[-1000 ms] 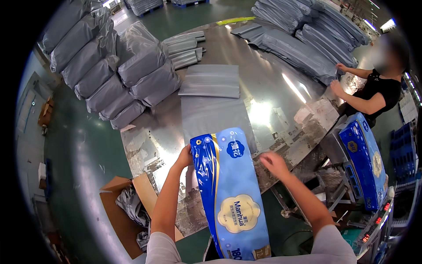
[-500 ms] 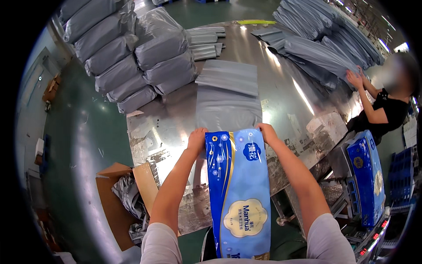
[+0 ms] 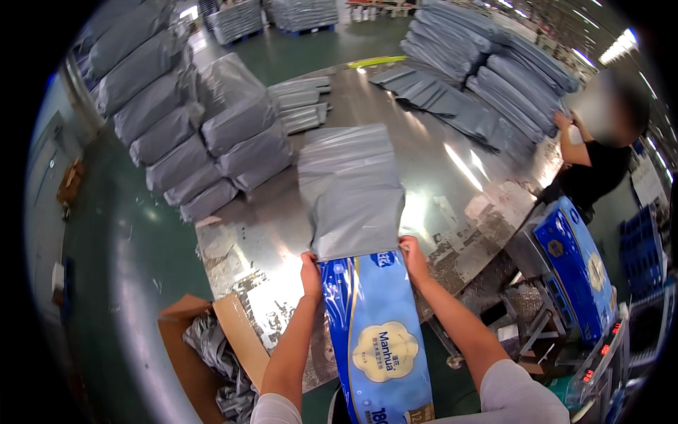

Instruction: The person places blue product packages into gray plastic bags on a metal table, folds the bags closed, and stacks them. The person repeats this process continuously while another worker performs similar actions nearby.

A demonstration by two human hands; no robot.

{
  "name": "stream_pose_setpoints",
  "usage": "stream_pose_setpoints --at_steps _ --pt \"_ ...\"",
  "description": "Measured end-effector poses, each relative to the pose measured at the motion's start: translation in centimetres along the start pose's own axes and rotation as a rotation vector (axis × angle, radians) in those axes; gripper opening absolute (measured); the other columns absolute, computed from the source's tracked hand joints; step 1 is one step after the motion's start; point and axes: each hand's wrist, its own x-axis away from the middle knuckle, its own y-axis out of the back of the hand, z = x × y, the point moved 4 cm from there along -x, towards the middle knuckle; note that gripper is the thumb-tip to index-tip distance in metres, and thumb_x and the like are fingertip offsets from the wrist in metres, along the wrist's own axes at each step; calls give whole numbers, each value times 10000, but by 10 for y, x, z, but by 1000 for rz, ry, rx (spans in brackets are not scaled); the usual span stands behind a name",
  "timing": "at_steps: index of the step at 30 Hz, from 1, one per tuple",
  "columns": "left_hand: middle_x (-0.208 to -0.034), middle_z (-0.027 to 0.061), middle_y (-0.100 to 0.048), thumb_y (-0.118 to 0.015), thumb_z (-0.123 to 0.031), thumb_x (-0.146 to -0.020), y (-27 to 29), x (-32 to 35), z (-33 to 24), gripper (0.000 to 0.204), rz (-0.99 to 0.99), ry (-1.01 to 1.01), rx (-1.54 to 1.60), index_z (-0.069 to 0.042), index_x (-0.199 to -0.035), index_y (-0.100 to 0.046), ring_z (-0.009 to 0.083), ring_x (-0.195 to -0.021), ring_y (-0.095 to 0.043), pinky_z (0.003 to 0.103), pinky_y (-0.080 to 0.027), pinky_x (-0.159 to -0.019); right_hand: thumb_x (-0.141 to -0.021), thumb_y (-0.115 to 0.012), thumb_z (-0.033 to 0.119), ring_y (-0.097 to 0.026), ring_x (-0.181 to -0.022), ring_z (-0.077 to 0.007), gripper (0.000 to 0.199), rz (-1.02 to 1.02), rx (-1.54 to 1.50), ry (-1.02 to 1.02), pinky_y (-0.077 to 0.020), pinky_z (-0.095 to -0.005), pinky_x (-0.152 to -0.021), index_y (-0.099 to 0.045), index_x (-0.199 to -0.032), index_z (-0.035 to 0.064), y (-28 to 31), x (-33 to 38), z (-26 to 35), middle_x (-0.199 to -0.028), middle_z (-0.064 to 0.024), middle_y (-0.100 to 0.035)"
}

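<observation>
A long blue plastic-wrapped pack (image 3: 367, 311) with a cream label lies lengthwise in front of me. Its far end is inside the mouth of a grey plastic bag (image 3: 357, 215), which stretches away flat over the metal table. My left hand (image 3: 311, 274) is closed on the bag's edge at the pack's left far corner. At the opposite corner, my right hand (image 3: 414, 260) pinches the same edge. The near end of the pack reaches toward my body, between my forearms.
Filled grey bags (image 3: 247, 145) are stacked at left, beside flat bags (image 3: 300, 102). More grey bags (image 3: 452, 106) lie at the far right, where a co-worker (image 3: 597, 166) stands. Another blue pack (image 3: 575, 265) sits on a stand at right. A cardboard box (image 3: 240, 332) is at lower left.
The bag's mouth now covers the pack's far end, which was uncovered before. Both hands appear lower in the view. The co-worker's hands have moved from the loose bags to the stack.
</observation>
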Motion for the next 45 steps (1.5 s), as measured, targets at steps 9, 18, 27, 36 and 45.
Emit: stream_pose_setpoints --at_steps 9,18,27,36,45 --pt "-923 166 -618 -414 -204 -834 5 -34 15 280 254 -186 -937 -66 -1069 -479 345 -857 -600 409 -471 -713 -792 -469 257 -590 -892 -336 263 665 572 -368 -458 -406 -742 -586 -924 62 -35 -10 -26 -921 -188 -617" --pt "-855 150 -643 -563 -222 -701 24 72 -22 225 747 -345 -1209 -77 -848 -654 298 -813 -628 399 -497 -668 -745 -525 281 -610 -810 -333 234 832 659 -281 -487 -438 -649 -630 -850 101 28 88 9 -865 -174 -627" --pt "-746 173 -625 -496 -301 -756 92 325 37 269 1002 -423 -1034 -59 -770 -612 331 -689 -613 446 -476 -604 -739 -531 272 -612 -751 -338 249 1066 432 -398 -487 -437 -641 -627 -909 117 108 330 95 -817 -164 -627" --pt "-886 144 -636 -520 -390 -705 63 202 -17 369 866 -177 -1025 -93 -880 -649 308 -838 -610 412 -475 -699 -596 -652 183 -626 -549 -193 114 1259 579 -435 -494 -321 -514 -658 -652 84 87 152 81 -639 -69 -644" --pt "-776 171 -613 -355 -504 -868 155 266 55 518 709 246 -764 -58 -778 -603 336 -798 -584 418 -430 -721 -797 -537 532 -507 -458 -86 461 916 -94 -1080 -416 -219 -421 -584 -703 83 151 290 79 -589 -3 -547"
